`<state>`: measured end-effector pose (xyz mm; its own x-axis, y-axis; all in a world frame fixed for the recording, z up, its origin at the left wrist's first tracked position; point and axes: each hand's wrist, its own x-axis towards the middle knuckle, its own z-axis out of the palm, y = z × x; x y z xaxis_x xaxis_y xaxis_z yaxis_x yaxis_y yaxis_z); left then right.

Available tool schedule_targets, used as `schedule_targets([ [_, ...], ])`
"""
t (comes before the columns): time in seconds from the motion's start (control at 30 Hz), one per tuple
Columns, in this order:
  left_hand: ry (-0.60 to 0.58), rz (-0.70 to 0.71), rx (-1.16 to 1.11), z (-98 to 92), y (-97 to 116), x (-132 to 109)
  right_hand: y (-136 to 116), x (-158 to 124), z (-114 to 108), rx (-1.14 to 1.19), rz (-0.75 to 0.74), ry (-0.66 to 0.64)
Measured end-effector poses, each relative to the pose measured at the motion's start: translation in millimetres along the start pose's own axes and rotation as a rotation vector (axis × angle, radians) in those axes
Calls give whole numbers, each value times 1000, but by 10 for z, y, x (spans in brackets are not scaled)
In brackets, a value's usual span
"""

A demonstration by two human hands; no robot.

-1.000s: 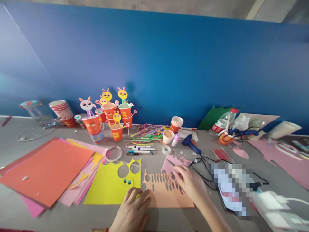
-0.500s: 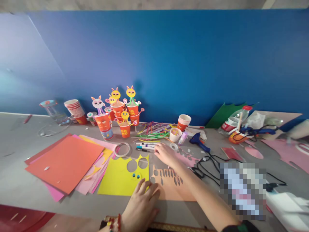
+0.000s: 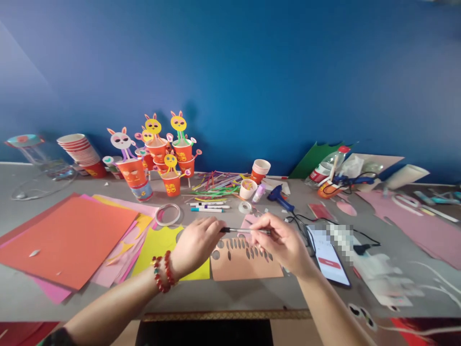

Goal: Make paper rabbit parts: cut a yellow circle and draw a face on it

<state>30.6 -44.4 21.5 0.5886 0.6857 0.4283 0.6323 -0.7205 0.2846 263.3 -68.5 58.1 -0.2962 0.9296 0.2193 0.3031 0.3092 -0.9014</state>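
A thin pen [image 3: 238,230] with a dark end and a pale barrel is stretched level between my two hands above the table. My left hand [image 3: 196,242] is closed on its dark end, and a red bead bracelet circles that wrist. My right hand [image 3: 284,242] pinches the other end. Below lie a yellow sheet [image 3: 153,250], partly covered by my left hand, and a peach sheet [image 3: 245,271] with rows of cut-out holes. Just beyond are several markers [image 3: 209,206], a large tape ring [image 3: 168,215] and a small tape roll [image 3: 245,207].
Decorated paper cups [image 3: 171,185] and stacked cups [image 3: 79,151] stand by the blue wall. Orange paper [image 3: 72,240] covers the left. Rightward are a blue glue gun [image 3: 279,196] with a black cable, a phone [image 3: 326,259] and a bottle [image 3: 327,166].
My right hand has come back from the markers with the pen. My left hand has lifted off the yellow sheet and closed on the pen's dark end. The view has shifted right.
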Motion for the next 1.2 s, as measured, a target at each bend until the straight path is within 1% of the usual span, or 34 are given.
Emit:
schedule_targets([
  [0.1, -55, 69, -67, 84, 142, 48, 73, -64, 142, 188, 54, 22],
  [0.17, -56, 106, -84, 122, 200, 65, 127, -79, 220, 238, 78, 34],
  [0.23, -46, 107, -97, 139, 205, 79, 157, -86, 263, 256, 108, 30],
  [0.33, -30, 98, -97, 140, 161, 67, 162, -110, 284, 286, 151, -43],
  [0.43, -42, 93, -97, 118, 152, -24, 148, -190, 318, 329, 187, -55],
  [0.5, -98, 97, -137, 80, 188, -134, 135, -285, 366, 348, 209, -72],
  [0.57, -179, 92, -210, 23, 246, -264, 118, -400, 427, 365, 227, -113],
  [0.67, -322, 25, -372, -70, 331, -440, 81, -557, 517, 379, 272, -159],
  [0.77, -460, -93, -649, -126, 387, -546, 46, -650, 585, 385, 304, -176],
  [0.93, -607, -285, -1118, -110, 418, -608, 53, -719, 665, 445, 369, -161],
  [1.0, -672, -323, -1228, -86, 420, -633, 75, -750, 691, 465, 405, -144],
  [1.03, -678, -319, -1222, -70, 422, -650, 90, -767, 703, 469, 425, -141],
  [1.07, -657, -297, -1159, -50, 426, -668, 108, -782, 717, 465, 443, -140],
  [1.13, -557, -214, -907, 3, 450, -701, 154, -804, 747, 450, 457, -128],
  [1.2, -464, -126, -626, 69, 494, -715, 200, -803, 777, 424, 428, -107],
])
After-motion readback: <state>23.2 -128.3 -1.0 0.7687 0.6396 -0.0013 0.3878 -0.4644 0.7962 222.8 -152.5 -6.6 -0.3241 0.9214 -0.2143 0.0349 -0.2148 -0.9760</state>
